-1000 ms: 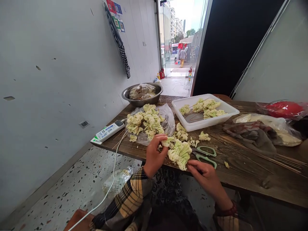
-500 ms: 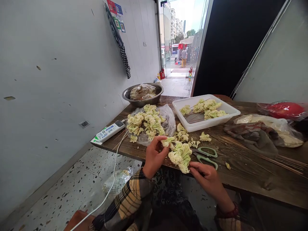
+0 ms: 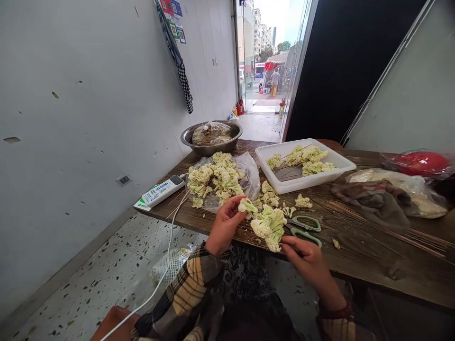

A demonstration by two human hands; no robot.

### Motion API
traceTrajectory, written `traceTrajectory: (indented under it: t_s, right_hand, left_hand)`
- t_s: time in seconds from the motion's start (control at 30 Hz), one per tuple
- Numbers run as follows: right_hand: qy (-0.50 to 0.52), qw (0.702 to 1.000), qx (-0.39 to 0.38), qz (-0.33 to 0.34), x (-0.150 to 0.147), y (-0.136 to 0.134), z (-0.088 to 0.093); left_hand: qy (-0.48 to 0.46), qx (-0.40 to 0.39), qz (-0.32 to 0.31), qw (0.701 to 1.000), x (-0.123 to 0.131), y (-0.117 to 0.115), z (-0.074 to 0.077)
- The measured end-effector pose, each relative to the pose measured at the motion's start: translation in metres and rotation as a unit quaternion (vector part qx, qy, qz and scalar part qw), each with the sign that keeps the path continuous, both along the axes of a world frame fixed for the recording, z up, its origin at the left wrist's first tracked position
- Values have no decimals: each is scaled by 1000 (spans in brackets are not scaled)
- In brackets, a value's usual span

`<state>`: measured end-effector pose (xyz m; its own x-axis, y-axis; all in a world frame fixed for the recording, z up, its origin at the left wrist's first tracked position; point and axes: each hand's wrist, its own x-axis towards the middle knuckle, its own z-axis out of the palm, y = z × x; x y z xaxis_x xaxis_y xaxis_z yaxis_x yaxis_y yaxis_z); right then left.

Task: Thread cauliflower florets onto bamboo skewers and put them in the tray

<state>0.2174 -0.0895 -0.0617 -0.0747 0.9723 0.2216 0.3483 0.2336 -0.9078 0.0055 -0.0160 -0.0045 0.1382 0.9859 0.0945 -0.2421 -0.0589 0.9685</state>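
Between the thumb and fingers of my left hand [image 3: 227,223] is a small cauliflower floret [image 3: 248,207], its pale green stem pointing right. My right hand [image 3: 304,258] pinches at the lower right edge of a cluster of cauliflower florets [image 3: 269,227], which hangs just over the table's front edge. The cluster seems to sit on a thin skewer, mostly hidden by florets and fingers. Green-handled scissors [image 3: 306,225] lie just behind my right hand. Beyond my left hand, a heap of cauliflower [image 3: 222,177] rests on a clear plastic bag [image 3: 250,173].
A white tray [image 3: 309,183] holds skewered cauliflower. Behind the heap stands a metal basin [image 3: 211,150] with bagged items. A power strip [image 3: 159,192] with a white cord lies at the left edge. Rightward are loose skewers [image 3: 423,241], a grey cloth [image 3: 380,201] and plastic bags [image 3: 419,189].
My left hand has turned slightly and drawn up and left, showing more of the small floret. The larger cluster has shifted a little to the right. Both hands keep their hold.
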Motion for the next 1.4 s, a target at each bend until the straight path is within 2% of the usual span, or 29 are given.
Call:
traceTrajectory:
  t_s: [0.17,0.43,0.87,1.23,1.4]
  right_hand:
    - [1,1000,-7,-2,-2,-1,7]
    - [-30,999,26,-6,-1,0,6]
    - [-55,998,34,-14,-5,3,7]
    - [-33,999,4,-7,-7,2,11]
    - [-23,1000,3,-5,-6,2,6]
  left_hand:
    - [-8,3,-1,1000,-1,0,1]
    - [-4,-1,75,997,9,1,-7]
    - [-12,-25,71,997,16,-4,-1]
    - [92,71,65,991,12,-2,-9]
    - [72,48,64,994,11,-1,-8]
